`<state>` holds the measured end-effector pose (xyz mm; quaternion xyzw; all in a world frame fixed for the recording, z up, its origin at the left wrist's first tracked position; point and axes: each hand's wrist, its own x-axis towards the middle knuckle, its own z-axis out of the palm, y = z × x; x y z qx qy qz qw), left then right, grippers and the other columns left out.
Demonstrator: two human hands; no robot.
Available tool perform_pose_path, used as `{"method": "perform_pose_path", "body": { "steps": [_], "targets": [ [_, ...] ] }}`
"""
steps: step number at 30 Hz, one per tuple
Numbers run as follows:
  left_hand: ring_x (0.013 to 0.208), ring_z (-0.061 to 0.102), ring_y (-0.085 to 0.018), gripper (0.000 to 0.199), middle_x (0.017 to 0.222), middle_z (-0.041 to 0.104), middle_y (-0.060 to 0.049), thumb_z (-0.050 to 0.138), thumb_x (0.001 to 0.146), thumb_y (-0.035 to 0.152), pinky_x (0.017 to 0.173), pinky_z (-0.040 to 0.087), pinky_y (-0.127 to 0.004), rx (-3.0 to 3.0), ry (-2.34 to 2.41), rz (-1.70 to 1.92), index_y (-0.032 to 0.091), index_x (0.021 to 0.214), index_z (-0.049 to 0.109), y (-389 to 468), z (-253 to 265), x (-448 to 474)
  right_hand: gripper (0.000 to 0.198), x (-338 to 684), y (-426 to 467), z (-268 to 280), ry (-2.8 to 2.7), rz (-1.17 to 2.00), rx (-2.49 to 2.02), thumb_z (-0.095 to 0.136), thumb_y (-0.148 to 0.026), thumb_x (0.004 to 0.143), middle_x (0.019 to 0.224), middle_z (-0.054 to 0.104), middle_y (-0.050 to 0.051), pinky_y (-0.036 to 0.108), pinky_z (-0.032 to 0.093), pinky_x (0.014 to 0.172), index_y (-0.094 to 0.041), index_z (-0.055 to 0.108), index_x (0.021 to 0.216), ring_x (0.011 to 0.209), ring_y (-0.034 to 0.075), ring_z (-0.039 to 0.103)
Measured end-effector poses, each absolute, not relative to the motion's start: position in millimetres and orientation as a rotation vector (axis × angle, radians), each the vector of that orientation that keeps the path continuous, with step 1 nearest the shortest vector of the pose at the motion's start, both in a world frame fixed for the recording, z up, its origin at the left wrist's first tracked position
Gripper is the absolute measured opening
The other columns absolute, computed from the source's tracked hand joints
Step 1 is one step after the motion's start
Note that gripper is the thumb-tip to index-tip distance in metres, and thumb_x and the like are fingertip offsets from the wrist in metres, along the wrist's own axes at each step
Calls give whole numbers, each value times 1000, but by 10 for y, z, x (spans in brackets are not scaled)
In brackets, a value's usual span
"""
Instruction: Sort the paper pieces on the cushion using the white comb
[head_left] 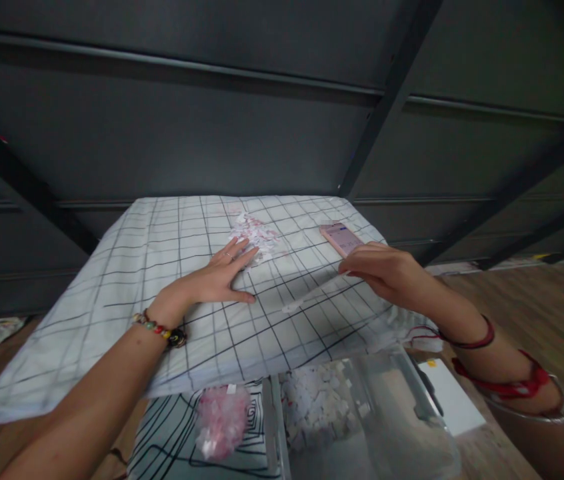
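Note:
My left hand (217, 277) lies with fingers spread on the white checked cloth (172, 233). Its fingertips reach the near edge of a loose heap of small white and pink pieces (257, 233), which look like paper scraps. To the right, my right hand (382, 270) is closed in a pinch on one end of a thin white strip (312, 293). The strip slants down and left over the cloth, blurred, so its exact kind cannot be told. Just beyond the right fingers lies a pink-edged phone (343, 239) with its screen lit.
Below the cloth's front edge stands a clear plastic box (412, 400) with many small white pieces in it. Left of it, a pink and clear plastic bundle (225, 420) rests on grey patterned fabric (162, 440). A dark panelled wall (222, 133) rises behind.

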<state>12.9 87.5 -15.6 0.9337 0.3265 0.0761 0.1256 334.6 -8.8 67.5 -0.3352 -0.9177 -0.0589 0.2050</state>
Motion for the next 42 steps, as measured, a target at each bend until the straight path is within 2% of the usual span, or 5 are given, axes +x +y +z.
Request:
{"method": "perform_pose_path", "body": {
  "steps": [9,22,29,33,42],
  "targets": [
    [140,-8,-35,100,156,-6,-17,67,78,56,111,10,-48,2731,954,203,18,150,9,874,-139,139,25,3413,-154,669,-2517,-218,-1032,39,-12,88,79,69,4,30,49,73,-19,63,88,77,16,64],
    [140,-11,-36,101,156,-8,-13,64,76,61,111,9,-49,2726,921,195,22,150,7,859,-131,166,26,3456,-668,880,-2580,-130,-947,41,-13,89,73,68,-1,27,52,67,-26,63,88,68,13,64],
    [140,-10,-36,96,156,-7,-15,59,81,61,111,9,-49,2718,948,210,18,150,8,884,-141,137,24,3441,-381,848,-2462,-377,-1128,39,-20,91,81,69,3,31,51,70,-23,62,91,77,18,65],
    [140,-10,-35,90,156,-5,-16,51,85,65,111,9,-49,2710,973,240,16,149,12,891,-139,118,24,3324,-60,729,-2376,-591,-1259,42,-13,86,89,70,8,33,48,73,-18,64,94,83,21,64],
    [140,-9,-35,90,157,0,-12,55,84,64,112,9,-50,2683,975,224,23,149,10,883,-119,94,29,3241,231,542,-2321,-755,-1314,45,-6,78,94,71,7,33,45,75,-16,65,98,84,21,63]
  ]
}}
